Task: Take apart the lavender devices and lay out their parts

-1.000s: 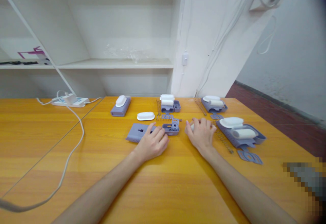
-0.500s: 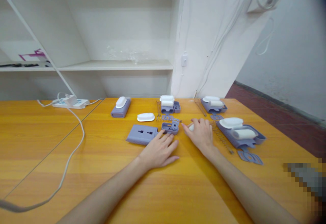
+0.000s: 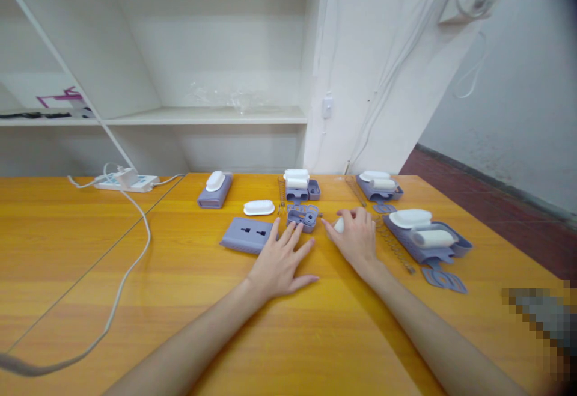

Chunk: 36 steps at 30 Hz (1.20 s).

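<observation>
My left hand point(image 3: 280, 259) lies with its fingers spread between a flat purple housing point(image 3: 241, 237), which has two dark slots, and a small purple tray point(image 3: 306, 228) with thin purple flat pieces on it. Its fingertips reach the near edge of the tray. My right hand point(image 3: 357, 237) is curled over a white cylinder point(image 3: 339, 225), of which only the left end shows beneath the fingers. Beyond the housing sits a white oval piece point(image 3: 259, 207) with a ridged edge.
Purple sets with white parts stand at the back point(image 3: 296, 185), back right point(image 3: 378, 185) and right point(image 3: 424, 234). A coil spring point(image 3: 399, 249) lies beside the right set. An assembled purple unit point(image 3: 215, 190) is back left. A power strip point(image 3: 130, 181) trails a cable point(image 3: 146, 237).
My left hand's fingers have spread apart, and the purple housing has shifted slightly left. A thin piece on the tray has tipped down flatter. My right hand keeps its place.
</observation>
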Each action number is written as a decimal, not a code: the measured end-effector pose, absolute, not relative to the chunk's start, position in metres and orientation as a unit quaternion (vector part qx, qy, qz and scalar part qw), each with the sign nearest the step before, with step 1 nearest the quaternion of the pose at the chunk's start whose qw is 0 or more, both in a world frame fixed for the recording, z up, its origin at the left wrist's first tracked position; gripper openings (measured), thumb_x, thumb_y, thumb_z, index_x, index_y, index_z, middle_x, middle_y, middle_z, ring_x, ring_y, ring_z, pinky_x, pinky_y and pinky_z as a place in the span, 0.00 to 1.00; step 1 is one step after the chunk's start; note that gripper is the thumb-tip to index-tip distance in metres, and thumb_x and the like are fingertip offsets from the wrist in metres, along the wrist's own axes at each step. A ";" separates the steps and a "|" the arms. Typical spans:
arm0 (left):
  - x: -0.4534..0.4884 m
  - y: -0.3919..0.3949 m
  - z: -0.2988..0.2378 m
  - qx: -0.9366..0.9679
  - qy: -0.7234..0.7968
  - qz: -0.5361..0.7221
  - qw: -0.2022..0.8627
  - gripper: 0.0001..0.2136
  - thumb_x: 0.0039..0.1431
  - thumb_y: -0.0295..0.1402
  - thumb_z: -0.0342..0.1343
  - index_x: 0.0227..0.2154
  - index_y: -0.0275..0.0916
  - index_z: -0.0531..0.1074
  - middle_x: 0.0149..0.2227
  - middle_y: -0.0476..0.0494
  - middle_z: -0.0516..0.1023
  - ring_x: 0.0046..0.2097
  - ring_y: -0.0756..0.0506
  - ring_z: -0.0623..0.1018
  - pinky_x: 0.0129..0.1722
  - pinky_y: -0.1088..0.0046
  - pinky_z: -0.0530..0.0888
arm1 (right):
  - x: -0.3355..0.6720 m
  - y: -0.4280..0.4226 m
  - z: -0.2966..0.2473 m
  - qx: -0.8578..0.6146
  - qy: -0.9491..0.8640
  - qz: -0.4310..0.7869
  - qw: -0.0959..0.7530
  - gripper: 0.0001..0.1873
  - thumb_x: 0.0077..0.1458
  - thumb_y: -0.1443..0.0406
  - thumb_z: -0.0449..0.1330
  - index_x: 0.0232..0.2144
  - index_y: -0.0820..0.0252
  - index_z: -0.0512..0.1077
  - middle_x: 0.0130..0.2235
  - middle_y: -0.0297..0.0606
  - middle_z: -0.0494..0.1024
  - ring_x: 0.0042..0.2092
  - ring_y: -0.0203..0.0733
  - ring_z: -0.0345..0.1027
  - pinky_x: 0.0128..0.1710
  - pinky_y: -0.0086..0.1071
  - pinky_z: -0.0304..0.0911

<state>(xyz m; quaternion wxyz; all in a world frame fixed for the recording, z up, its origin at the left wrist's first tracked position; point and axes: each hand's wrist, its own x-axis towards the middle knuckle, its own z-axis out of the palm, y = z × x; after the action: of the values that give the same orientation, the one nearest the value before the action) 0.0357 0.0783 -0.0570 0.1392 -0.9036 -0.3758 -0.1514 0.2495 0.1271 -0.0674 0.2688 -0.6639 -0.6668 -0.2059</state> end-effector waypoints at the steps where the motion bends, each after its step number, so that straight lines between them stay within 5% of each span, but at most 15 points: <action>1: 0.036 0.078 -0.057 -0.899 -0.386 -0.153 0.141 0.33 0.56 0.58 0.38 0.57 0.42 0.60 0.62 0.33 0.56 0.63 0.33 0.56 0.60 0.42 0.46 | 0.250 0.127 -0.068 -0.657 -0.671 -0.205 0.275 0.22 0.52 0.50 0.57 0.38 0.62 0.72 0.38 0.46 0.65 0.42 0.51 0.58 0.40 0.39 0.54; 11: 0.042 0.073 -0.058 -0.852 -0.460 -0.166 0.186 0.25 0.61 0.48 0.41 0.52 0.35 0.66 0.60 0.29 0.60 0.63 0.33 0.57 0.60 0.44 0.47 | 0.251 0.129 -0.073 -0.532 -0.734 -0.191 0.377 0.13 0.54 0.61 0.59 0.39 0.63 0.71 0.36 0.43 0.61 0.40 0.46 0.57 0.40 0.39 0.61; 19: 0.045 0.071 -0.062 -0.784 -0.557 -0.166 0.217 0.22 0.61 0.42 0.43 0.50 0.31 0.66 0.50 0.25 0.69 0.55 0.31 0.66 0.51 0.46 0.61 | 0.248 0.126 -0.076 -0.436 -0.767 -0.130 0.452 0.09 0.57 0.70 0.53 0.40 0.61 0.70 0.40 0.44 0.61 0.42 0.44 0.60 0.43 0.39 0.66; 30: 0.038 0.071 -0.064 -0.885 -0.284 -0.221 0.295 0.09 0.60 0.36 0.48 0.32 0.36 0.70 0.26 0.43 0.70 0.34 0.44 0.73 0.36 0.65 0.70 | 0.247 0.120 -0.078 -0.346 -0.794 -0.089 0.493 0.18 0.57 0.71 0.53 0.51 0.56 0.66 0.59 0.49 0.60 0.57 0.49 0.60 0.53 0.47 0.64; 36: 0.033 0.066 -0.060 -0.924 -0.109 -0.266 0.252 0.11 0.60 0.38 0.46 0.32 0.39 0.70 0.27 0.46 0.73 0.32 0.48 0.74 0.34 0.71 0.72 | 0.232 0.104 -0.075 -0.309 -0.815 -0.038 0.488 0.16 0.57 0.72 0.53 0.47 0.55 0.68 0.50 0.45 0.69 0.53 0.45 0.64 0.52 0.45 0.64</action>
<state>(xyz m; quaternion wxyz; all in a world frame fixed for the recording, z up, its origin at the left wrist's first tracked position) 0.0328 0.0662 -0.0605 0.2516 -0.9242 -0.1087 -0.2661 0.2317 0.1042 -0.0754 0.4885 -0.3086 -0.8153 -0.0380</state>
